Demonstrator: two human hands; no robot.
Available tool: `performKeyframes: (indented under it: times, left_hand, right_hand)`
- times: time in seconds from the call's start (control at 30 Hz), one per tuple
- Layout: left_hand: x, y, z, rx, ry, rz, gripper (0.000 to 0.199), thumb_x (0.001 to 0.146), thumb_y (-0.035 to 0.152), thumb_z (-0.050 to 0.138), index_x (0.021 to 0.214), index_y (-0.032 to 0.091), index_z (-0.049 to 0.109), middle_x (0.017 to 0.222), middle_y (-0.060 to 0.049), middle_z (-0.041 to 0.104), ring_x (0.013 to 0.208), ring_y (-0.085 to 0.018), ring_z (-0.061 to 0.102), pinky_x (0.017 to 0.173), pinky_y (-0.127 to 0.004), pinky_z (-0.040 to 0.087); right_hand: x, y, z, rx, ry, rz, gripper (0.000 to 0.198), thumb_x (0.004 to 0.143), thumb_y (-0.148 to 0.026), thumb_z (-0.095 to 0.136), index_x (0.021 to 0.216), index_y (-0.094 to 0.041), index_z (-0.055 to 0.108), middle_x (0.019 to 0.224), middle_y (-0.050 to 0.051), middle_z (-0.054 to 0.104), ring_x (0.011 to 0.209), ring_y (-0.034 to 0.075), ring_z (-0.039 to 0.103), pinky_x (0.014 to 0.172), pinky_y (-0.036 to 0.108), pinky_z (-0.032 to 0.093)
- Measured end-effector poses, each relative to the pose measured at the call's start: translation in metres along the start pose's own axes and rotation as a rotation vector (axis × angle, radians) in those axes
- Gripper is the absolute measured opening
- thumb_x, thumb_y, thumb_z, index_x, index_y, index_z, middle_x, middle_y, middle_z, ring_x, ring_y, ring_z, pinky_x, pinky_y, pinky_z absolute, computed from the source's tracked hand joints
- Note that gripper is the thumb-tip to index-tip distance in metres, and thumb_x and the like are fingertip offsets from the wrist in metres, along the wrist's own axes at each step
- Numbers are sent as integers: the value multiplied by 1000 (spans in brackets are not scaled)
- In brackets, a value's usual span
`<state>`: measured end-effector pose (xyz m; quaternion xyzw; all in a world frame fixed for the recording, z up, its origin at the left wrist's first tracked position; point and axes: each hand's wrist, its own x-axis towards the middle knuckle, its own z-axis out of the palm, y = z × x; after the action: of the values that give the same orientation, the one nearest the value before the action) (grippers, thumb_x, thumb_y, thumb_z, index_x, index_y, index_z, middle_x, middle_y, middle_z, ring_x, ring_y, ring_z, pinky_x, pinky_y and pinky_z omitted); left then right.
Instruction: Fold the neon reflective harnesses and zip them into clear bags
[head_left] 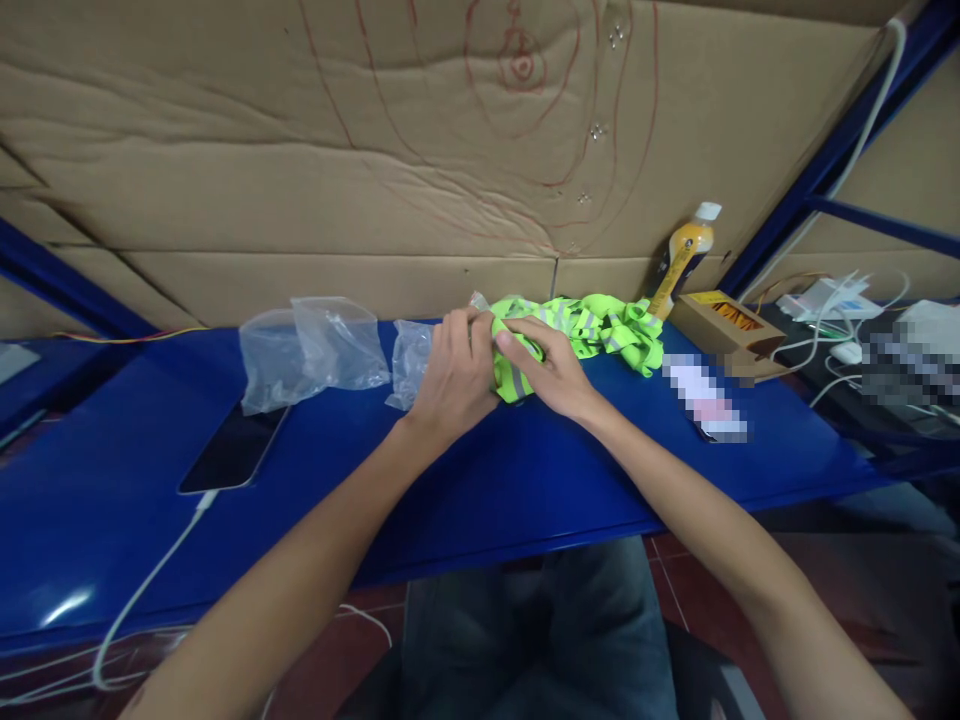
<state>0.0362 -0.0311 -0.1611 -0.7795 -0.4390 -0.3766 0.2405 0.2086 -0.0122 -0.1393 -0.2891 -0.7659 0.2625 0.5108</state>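
My left hand (456, 372) is closed around a small clear plastic bag (410, 362), whose crumpled end sticks out on the left of the fingers. A rolled piece of neon-green fabric (513, 382) with grey reflective stripes sits between my two hands at the bag's mouth. Against that roll my right hand (556, 368) is closed, its thumb pressing toward the left hand. More neon-green reflective fabric (611, 325) lies in a loose heap just behind and right of it. The fingertips of both hands are partly hidden.
Two empty-looking clear bags (319, 350) lie on the blue table (517, 500) at left, overlapping a phone (236, 445) on a white cable. At right are a yellow drink bottle (681, 255), an open cardboard box (724, 325) and a blurred-out item (705, 397). Cardboard walls the back.
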Motion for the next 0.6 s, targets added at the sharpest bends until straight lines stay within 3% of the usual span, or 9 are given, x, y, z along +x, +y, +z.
performKeyframes:
  times: [0.1, 0.43, 0.6]
  left_hand:
    - [2, 4, -5, -17, 3, -29, 57, 90, 19, 63, 144, 12, 47, 130, -26, 60, 118, -42, 63, 96, -56, 56]
    - [3, -1, -9, -211, -75, 14, 58, 89, 23, 65, 142, 15, 44, 130, -22, 59, 129, -41, 61, 111, -61, 56]
    - [2, 3, -10, -236, -110, 26, 69, 82, 21, 70, 145, 16, 41, 133, -21, 57, 132, -41, 60, 112, -62, 57]
  right_hand:
    - [2, -5, 4, 33, 118, 30, 54, 103, -71, 59, 92, -23, 81, 95, 6, 80, 93, 22, 71, 94, 39, 57]
    - [4, 2, -8, 59, -39, 69, 29, 95, -49, 74, 97, -22, 84, 104, 5, 84, 96, 23, 76, 92, 39, 58]
    - [3, -6, -11, -90, -66, -33, 28, 102, -35, 60, 82, -21, 74, 81, 3, 71, 80, 19, 67, 78, 35, 50]
